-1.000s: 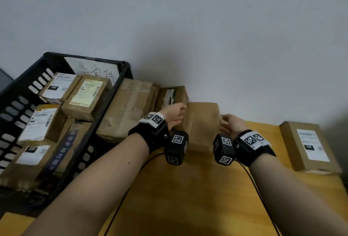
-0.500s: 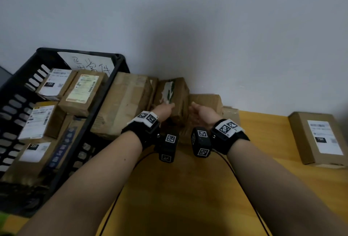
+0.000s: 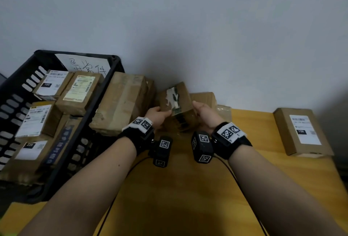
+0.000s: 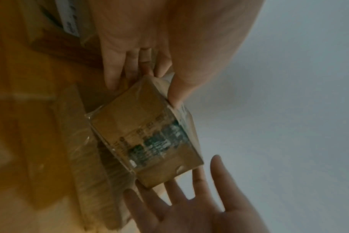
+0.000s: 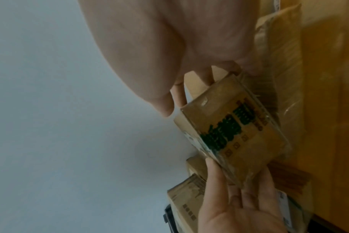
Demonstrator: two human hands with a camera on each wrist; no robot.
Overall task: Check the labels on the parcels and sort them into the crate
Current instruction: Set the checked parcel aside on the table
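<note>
A small brown parcel with green print and a torn white label is lifted off the pile by the wall, tilted. My left hand grips its left end, thumb on top and fingers beneath. My right hand meets its right end with straight, spread fingers under the parcel and the thumb beside a corner. The black crate stands to the left and holds several labelled parcels.
A large brown box leans against the crate's right wall. Another box and a taped flat parcel lie under and behind my hands. A labelled parcel sits at the right of the wooden table.
Both hands left the larger box by the wall, moved left to the small parcel and took it. It now sits higher and tilted between them.
</note>
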